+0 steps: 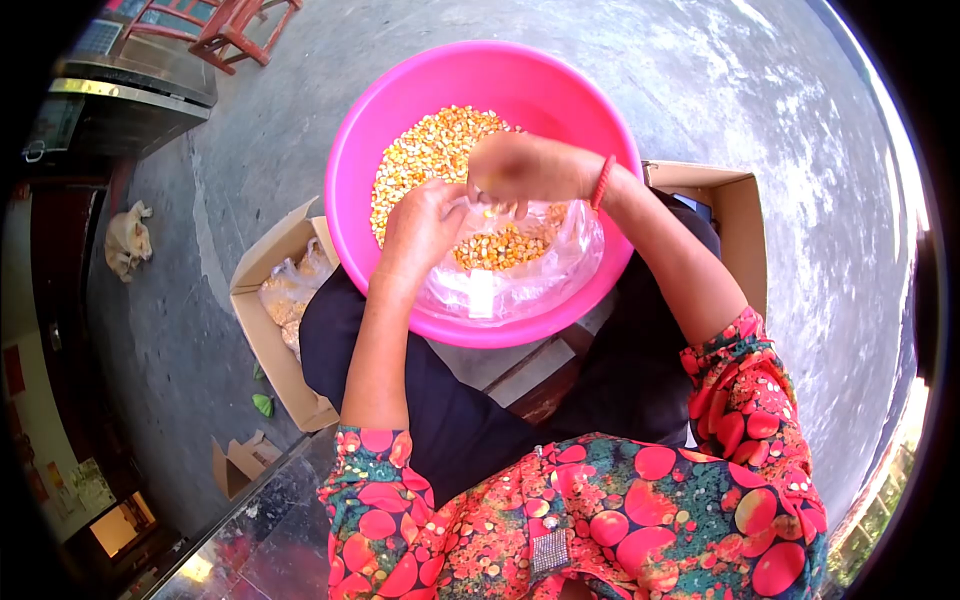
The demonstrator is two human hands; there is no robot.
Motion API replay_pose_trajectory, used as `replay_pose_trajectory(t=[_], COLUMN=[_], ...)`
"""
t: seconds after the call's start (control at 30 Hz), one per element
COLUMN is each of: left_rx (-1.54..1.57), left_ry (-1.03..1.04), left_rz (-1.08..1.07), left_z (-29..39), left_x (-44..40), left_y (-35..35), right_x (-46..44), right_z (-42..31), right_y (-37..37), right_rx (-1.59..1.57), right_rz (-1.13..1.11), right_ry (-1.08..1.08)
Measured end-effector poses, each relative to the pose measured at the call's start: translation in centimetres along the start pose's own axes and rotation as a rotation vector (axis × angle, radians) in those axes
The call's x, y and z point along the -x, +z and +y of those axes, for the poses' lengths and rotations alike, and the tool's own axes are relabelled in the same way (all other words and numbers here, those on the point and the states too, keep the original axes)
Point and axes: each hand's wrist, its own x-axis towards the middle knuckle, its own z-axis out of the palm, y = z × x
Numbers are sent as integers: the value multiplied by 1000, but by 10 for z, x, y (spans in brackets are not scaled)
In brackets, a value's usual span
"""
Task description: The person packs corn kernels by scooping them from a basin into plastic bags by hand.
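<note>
A pink plastic basin is set between the knees of a seated person, by whom dark trousers and a floral shirt are worn. Loose corn kernels are heaped on the left and far side of the basin's floor. A clear plastic bag is laid in the near right part of the basin, and more kernels can be seen through its film.

The far edge of the bag is pinched by the left hand, with thumb and fingers brought narrowly together. The right hand is held just beside it, over the bag's far edge, with its fingers curled downward; it is blurred, and whether anything is gripped cannot be told. A red bracelet is worn on the right wrist.

To the left of the basin, filled plastic bags are held in an open cardboard box; another cardboard box is placed to the right, partly hidden by the leg. On the concrete floor, a pale dog is seen lying far left, and a red wooden chair is placed at the far left.
</note>
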Motion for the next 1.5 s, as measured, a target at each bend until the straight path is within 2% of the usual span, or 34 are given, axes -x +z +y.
replay_pose_trajectory(t=[0.07,0.13,0.2,0.23,0.27,0.33,0.37,0.43,0.47,0.53,0.57,0.63,0.67,0.73,0.77,0.83,0.9,0.97,1.03,1.1,1.13,1.17,1.23,1.37,1.47,1.5], left_rx=[1,19,2,-14,-14,23,24,38,38,57,57,70,70,42,44,-40,-37,-35,-28,-12,-1,-2,57,114,97,104], left_ry=[-19,-16,-9,-3,-2,44,45,30,30,50,49,128,127,119,119,107,106,103,37,55,72,73,140,166,128,59], left_rz=[6,44,61,78,78,102,101,97,98,141,142,299,299,381,377,235,253,267,180,111,43,43,-115,-172,-174,-202], left_z=[0,-1,0,1,0,0,1,3,5,9,13,21,23,27,23,11,5,0,-4,-5,-6,-8,-11,-10,-5,0], left_x=[0,0,0,0,-1,-2,-3,-3,-3,-2,-2,0,0,0,1,-1,-1,-1,-1,1,2,2,2,4,5,5], left_y=[1,1,-1,-1,-1,-2,-3,-5,-6,-9,-10,-13,-14,-15,-13,-11,-6,-4,-3,-2,-2,-1,3,7,5,2], right_x=[0,3,1,-2,-6,-9,-9,-7,-9,-13,-10,-2,0,7,2,-2,-4,0,2,-4,-6,-7,-14,-12,-16,-16], right_z=[12,10,10,12,22,35,42,43,43,30,29,26,23,9,26,33,28,25,29,44,50,56,70,91,98,93], right_y=[7,8,1,-1,-3,-3,-1,4,1,-8,-10,-11,-14,-18,-20,-26,-28,-27,-28,-33,-37,-43,-50,-40,-30,-27], right_rx=[74,151,240,293,431,655,656,691,692,753,754,584,584,423,525,593,671,616,561,499,499,598,831,926,911,868], right_rz=[-140,-116,13,114,277,466,467,438,439,135,134,215,215,27,149,182,174,156,139,289,290,307,278,286,253,218], right_ry=[-155,-222,-256,-173,-219,-350,-349,-169,-169,82,82,-296,-297,-211,-314,-278,-146,-100,-48,-23,-24,11,160,219,224,218])
